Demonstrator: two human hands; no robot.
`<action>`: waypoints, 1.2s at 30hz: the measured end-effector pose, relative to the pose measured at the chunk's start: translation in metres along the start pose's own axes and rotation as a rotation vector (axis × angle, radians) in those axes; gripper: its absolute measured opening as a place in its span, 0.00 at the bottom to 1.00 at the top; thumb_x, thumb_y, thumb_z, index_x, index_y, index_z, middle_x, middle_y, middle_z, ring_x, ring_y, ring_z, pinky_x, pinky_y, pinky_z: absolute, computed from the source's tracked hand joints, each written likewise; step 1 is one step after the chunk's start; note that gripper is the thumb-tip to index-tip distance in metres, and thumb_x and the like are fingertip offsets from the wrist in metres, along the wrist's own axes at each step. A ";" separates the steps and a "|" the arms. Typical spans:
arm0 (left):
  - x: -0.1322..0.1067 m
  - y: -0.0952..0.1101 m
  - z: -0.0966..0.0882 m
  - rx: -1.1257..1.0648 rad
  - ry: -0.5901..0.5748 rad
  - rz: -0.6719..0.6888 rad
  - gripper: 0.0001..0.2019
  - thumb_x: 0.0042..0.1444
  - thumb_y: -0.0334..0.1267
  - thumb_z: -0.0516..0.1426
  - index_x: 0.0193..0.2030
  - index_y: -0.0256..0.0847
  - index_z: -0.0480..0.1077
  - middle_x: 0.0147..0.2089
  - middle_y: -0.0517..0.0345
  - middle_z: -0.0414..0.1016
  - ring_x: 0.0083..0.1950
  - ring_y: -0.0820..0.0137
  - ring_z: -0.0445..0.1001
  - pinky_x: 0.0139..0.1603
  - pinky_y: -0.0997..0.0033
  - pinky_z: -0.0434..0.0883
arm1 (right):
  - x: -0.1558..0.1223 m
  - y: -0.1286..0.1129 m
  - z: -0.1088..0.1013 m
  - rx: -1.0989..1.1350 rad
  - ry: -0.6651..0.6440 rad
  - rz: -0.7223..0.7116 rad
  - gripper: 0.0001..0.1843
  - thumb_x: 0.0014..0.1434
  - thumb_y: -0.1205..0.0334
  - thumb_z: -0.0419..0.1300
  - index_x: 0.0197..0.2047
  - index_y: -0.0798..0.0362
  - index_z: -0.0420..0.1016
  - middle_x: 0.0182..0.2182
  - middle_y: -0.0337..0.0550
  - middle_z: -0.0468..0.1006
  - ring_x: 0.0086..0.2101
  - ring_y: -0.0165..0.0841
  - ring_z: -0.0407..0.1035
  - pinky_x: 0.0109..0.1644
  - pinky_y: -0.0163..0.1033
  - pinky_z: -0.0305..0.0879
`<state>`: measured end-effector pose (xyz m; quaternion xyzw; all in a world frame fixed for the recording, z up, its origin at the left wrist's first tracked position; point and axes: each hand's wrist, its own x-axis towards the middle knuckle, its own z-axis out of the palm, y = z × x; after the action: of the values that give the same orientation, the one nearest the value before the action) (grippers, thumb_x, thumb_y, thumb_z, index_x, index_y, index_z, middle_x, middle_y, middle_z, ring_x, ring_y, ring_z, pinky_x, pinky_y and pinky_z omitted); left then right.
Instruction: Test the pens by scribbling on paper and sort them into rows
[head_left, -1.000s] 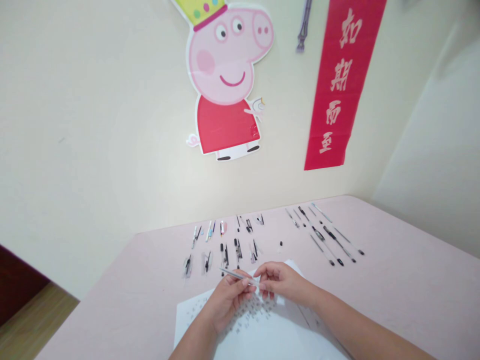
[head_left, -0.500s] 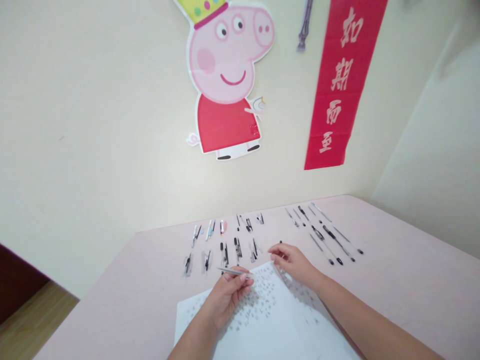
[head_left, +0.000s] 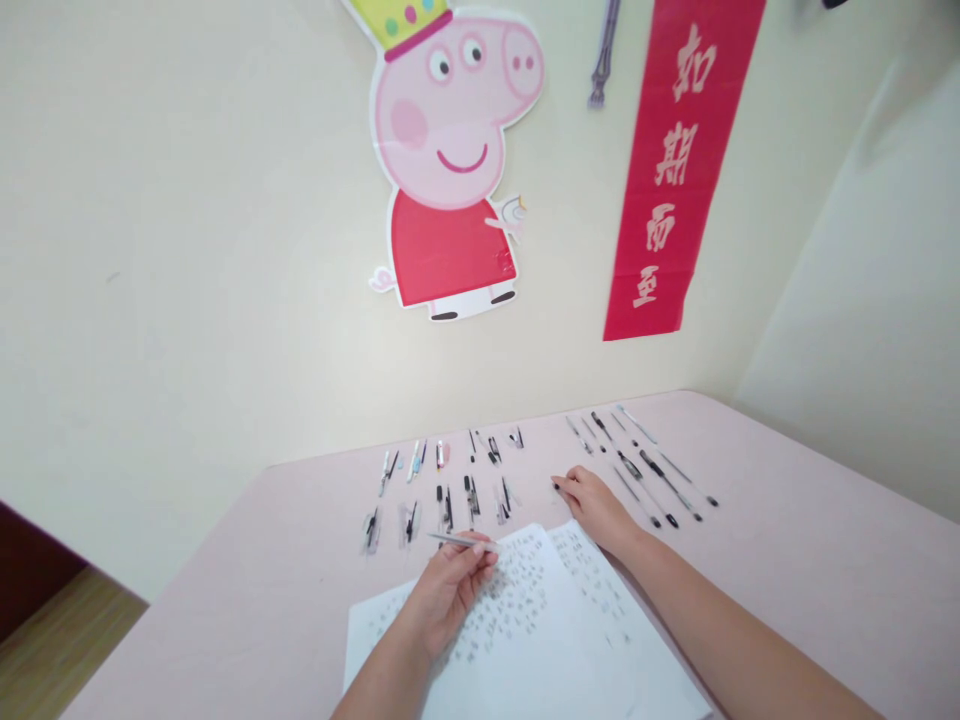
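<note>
Pen barrel stays pinched by the left hand alone; the right hand, withdrawn to two o'clock, meets a black piece, grasp indeterminable.

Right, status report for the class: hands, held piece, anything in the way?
Left hand grips slender grey pen part. Right hand at small dark piece, grip unclear. Written sheets beneath left hand; nothing seen blocking hands.
</note>
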<state>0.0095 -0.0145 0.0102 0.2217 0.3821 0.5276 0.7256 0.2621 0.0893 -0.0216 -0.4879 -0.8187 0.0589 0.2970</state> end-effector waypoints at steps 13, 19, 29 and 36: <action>-0.001 0.000 0.000 0.001 0.013 0.000 0.02 0.51 0.25 0.61 0.32 0.32 0.72 0.30 0.54 0.75 0.32 0.75 0.75 0.34 0.81 0.74 | 0.002 0.001 -0.007 -0.043 -0.073 0.068 0.12 0.58 0.70 0.54 0.41 0.55 0.78 0.35 0.47 0.73 0.38 0.36 0.68 0.46 0.39 0.62; -0.002 0.002 0.002 -0.001 -0.007 -0.006 0.02 0.52 0.24 0.60 0.32 0.32 0.72 0.29 0.54 0.75 0.31 0.76 0.75 0.34 0.81 0.74 | 0.003 0.001 -0.008 -0.085 -0.091 0.088 0.08 0.56 0.71 0.54 0.34 0.55 0.75 0.33 0.46 0.73 0.36 0.35 0.67 0.43 0.38 0.61; 0.000 0.001 -0.001 -0.028 0.043 -0.005 0.04 0.51 0.26 0.61 0.32 0.34 0.71 0.30 0.54 0.77 0.34 0.72 0.78 0.34 0.80 0.75 | 0.002 0.001 -0.012 -0.065 -0.074 0.153 0.11 0.52 0.73 0.52 0.31 0.55 0.75 0.30 0.46 0.74 0.34 0.34 0.68 0.42 0.37 0.61; -0.001 0.002 0.001 -0.046 0.070 0.002 0.05 0.50 0.25 0.62 0.34 0.34 0.70 0.30 0.53 0.78 0.34 0.71 0.79 0.34 0.79 0.76 | 0.000 -0.041 -0.026 0.209 0.184 0.016 0.11 0.54 0.71 0.50 0.36 0.54 0.72 0.32 0.45 0.74 0.32 0.33 0.68 0.40 0.39 0.64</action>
<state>0.0091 -0.0143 0.0124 0.1867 0.3948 0.5443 0.7163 0.2451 0.0633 0.0149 -0.4639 -0.7736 0.1013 0.4195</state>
